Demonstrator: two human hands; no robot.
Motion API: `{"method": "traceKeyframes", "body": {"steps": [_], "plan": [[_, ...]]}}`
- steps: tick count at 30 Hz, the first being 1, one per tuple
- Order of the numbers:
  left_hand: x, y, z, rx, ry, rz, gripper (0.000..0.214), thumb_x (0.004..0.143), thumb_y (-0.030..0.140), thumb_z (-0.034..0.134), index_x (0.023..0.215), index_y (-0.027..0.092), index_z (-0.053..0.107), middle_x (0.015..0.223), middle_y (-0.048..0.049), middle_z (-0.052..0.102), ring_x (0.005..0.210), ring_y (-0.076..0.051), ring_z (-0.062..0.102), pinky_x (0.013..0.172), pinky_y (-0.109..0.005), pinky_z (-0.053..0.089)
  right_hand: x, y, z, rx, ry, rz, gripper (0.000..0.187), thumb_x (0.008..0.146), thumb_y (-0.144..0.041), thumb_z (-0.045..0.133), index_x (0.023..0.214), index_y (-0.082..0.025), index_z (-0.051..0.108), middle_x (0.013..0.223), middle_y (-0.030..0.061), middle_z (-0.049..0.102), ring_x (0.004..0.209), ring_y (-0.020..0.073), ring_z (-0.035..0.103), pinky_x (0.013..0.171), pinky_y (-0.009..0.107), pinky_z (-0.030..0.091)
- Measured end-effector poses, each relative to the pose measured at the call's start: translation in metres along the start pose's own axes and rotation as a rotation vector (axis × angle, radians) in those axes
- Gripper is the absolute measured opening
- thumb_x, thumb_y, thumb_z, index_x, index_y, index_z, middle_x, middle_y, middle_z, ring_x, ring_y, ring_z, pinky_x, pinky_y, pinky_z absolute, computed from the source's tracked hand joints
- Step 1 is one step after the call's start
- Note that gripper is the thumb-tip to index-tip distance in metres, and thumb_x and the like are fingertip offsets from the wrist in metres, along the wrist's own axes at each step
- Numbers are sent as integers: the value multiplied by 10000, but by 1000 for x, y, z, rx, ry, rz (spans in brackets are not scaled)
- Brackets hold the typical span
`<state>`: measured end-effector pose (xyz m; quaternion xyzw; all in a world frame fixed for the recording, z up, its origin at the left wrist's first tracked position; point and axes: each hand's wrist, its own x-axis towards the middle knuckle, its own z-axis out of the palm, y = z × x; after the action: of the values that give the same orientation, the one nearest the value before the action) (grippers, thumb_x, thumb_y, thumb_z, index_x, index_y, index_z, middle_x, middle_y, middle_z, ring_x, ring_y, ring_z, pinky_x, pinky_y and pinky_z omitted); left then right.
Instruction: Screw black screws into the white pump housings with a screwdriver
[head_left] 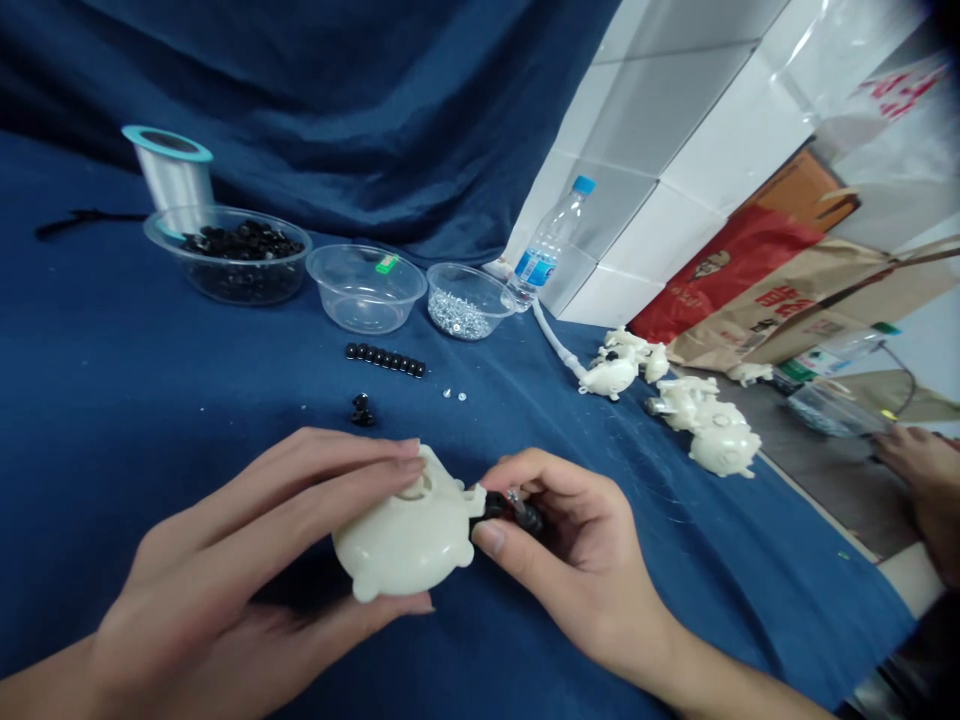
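My left hand (225,540) wraps around a cream-white plastic toy body (401,535), a rounded animal-like shell with stubby feet and a round opening on top. My right hand (577,560) pinches a small black part with a metal piece (517,512) and presses it against a protruding end of the shell. Its fingers hide most of that part. Just beyond my hands, a short row of black beads (385,359) and a small black piece (362,410) lie on the blue cloth (150,400).
Along the back stand a clear bowl of black beads (232,280), an almost empty plastic bowl (365,300), a bowl of metal screws (457,315), a spool of clear line (171,170) and a water bottle (546,240). Several cream toy bodies (694,420) lie right. Another person's hand (926,490) shows at the right edge.
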<state>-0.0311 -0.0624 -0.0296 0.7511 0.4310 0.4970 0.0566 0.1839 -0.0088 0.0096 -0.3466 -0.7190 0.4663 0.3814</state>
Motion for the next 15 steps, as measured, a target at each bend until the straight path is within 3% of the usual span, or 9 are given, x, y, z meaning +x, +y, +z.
{"method": "traceKeyframes", "body": {"steps": [6, 15], "plan": [[3, -6, 2, -9, 51, -69, 543, 760, 461, 824, 1240, 319, 614, 1198, 61, 699, 1071, -155, 685, 960, -201, 573, -4, 3, -2, -32, 11, -6, 182, 808, -180, 747, 964, -216, 660, 678, -42, 542, 567, 84, 478, 519, 196, 401], [6, -6, 1, 1, 20, -60, 561, 780, 560, 764, 1259, 319, 601, 1169, 28, 727, 1020, -169, 720, 869, -205, 615, 0, 2, 0, -121, 97, -52, 115, 826, -216, 764, 921, -232, 701, 652, -51, 523, 563, 79, 484, 522, 195, 402]]}}
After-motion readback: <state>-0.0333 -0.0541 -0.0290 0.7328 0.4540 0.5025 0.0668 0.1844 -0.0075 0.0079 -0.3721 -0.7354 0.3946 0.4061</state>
